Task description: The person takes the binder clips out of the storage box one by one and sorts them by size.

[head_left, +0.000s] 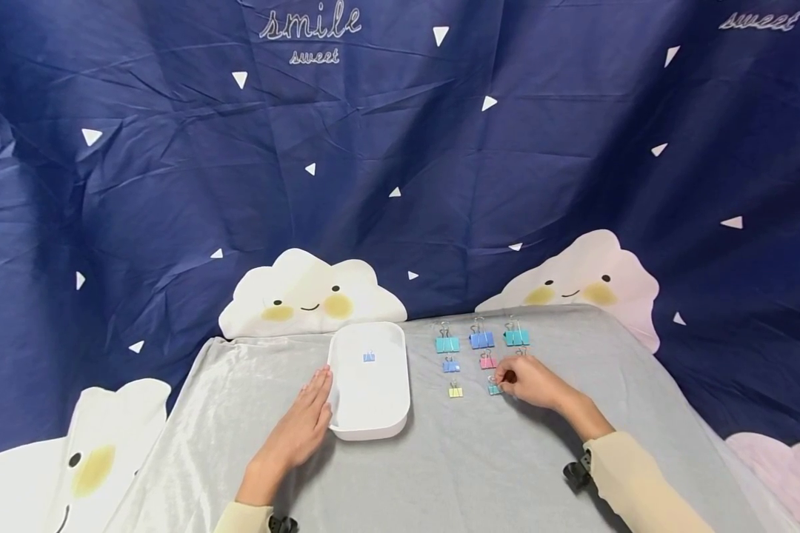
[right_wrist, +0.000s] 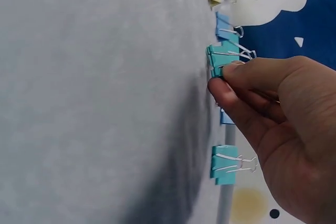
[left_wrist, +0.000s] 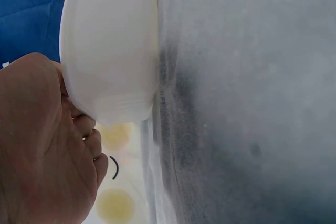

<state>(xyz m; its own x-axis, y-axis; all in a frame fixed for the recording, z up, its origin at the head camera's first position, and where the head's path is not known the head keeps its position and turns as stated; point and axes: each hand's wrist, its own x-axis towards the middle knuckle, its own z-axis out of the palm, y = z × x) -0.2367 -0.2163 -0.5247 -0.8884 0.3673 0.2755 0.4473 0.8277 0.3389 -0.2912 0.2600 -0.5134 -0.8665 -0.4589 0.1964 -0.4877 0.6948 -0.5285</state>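
Observation:
My right hand (head_left: 530, 381) pinches a small teal binder clip (right_wrist: 223, 56) between thumb and fingertips, at the front of a group of clips on the cloth. My left hand (head_left: 303, 422) lies with straight fingers against the left side of a white tray (head_left: 373, 420); its fingers touch the outer wall in the left wrist view. A small blue binder clip (head_left: 370, 357) lies inside the tray. Left of the pinched clip stands a yellow binder clip (head_left: 455, 392). Behind are a pink clip (head_left: 487, 363) and a blue clip (head_left: 451, 366). Another clip is mostly hidden by my right hand.
Along the back stand a large teal clip (head_left: 447, 344), a large blue clip (head_left: 481, 340) and another large teal clip (head_left: 516, 337). A grey cloth (head_left: 440, 474) covers the table. Behind it hangs a dark blue curtain (head_left: 373, 133) with clouds and triangles.

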